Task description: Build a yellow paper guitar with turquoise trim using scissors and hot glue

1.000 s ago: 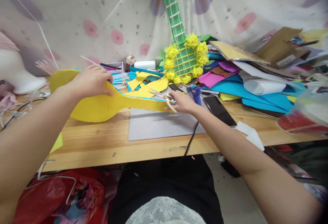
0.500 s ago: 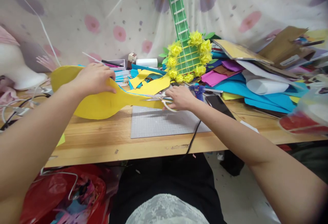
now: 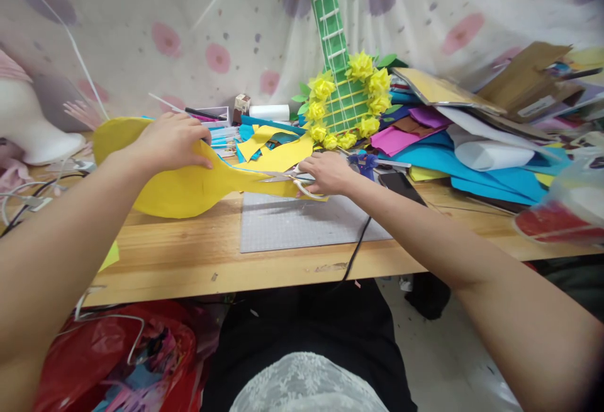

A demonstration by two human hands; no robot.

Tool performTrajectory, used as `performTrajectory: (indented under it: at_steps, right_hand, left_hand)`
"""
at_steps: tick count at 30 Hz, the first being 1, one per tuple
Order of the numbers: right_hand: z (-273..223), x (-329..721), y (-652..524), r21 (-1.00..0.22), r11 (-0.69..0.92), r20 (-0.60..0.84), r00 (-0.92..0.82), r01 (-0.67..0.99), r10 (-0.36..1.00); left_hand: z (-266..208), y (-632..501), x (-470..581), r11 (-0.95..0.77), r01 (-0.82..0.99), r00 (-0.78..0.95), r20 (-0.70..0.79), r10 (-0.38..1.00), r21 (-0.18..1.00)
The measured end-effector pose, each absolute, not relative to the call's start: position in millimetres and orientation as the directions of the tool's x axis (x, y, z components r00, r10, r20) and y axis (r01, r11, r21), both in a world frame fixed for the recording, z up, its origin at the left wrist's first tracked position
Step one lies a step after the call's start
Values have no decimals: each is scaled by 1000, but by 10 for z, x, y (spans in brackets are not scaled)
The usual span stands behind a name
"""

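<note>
Yellow cutout point(image 3: 184, 189), one: a broad round body tapering to a narrow neck, with blue showing along part of the upper edge. Position: above the table point(image 3: 174, 267), body to the left, neck lying to the right over the back of a grey cutting mat point(image 3: 302, 226). Whether its lower edge touches the wood cannot be told.

Left hand point(image 3: 177, 141): closed on the cutout's upper edge, thumb on the near face, where body narrows to neck.

Right hand point(image 3: 325, 173): closed around the scissors point(image 3: 283, 178), a white handle loop hanging below the fingers. Blades point left, against the neck; whether they stand apart or together cannot be made out.

Step in hand, by judgement: scissor work along the neck. The next move appears to call for a firm left grip, a taut neck and blades lined up with the edge.

Nearby: yellow scraps point(image 3: 283, 153) behind the neck; glue gun point(image 3: 364, 163) just beyond the right hand; phone point(image 3: 401, 187) to its right; green paper guitar point(image 3: 346, 107) with yellow flowers, upright at the back.
</note>
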State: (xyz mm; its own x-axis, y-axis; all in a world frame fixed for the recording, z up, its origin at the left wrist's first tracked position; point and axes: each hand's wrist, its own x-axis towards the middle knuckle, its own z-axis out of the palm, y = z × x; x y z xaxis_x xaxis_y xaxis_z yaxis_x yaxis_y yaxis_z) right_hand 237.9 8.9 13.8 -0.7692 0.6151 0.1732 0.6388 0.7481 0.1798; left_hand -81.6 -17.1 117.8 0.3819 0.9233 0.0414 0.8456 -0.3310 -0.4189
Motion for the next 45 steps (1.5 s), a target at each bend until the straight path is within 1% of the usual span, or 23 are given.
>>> performTrajectory:
  at_steps: [6,10,12,17,23,28,34,40,45]
  right_hand:
    - [158,2303,103,125,740,155,-749,661,644]
    - [189,2314,106,89,723,99,-728,685,678]
    - [197,2327,108,86,725,79,-730,683,678]
    - [178,2366,121,85,732,94,-736,677,670]
    - [139,2486,171,95,742,79,-748,664,659]
    - [93,2575,195,82,743,86,-748,664,658]
    - [104,2566,193,26,730,60,-730,683,681]
    - [101,2560,208,79,741,65,-745,667,664]
    - [66,2565,207,115,752,141,-760,649,634]
  left_hand:
    - [1167,-180,-836,-346,832,404,48,913,-433]
    - [1163,-189,-846,-349,834,407,48,912,-428]
    - [1165,-195,-847,-350,833,408,47,912,-429]
    - [1168,-214,-852,-364,839,420,58,905,-404]
    - [1147,-212,-876,-396,830,459,79,885,-393]
    - [1161,-228,-863,-395,810,468,70,881,-434]
    - [1156,-226,-866,-372,799,457,76,886,-473]
    - [1121,-184,-911,-406,793,500,104,860,-454]
    - [1131,-194,-898,-405,799,494,101,864,-444]
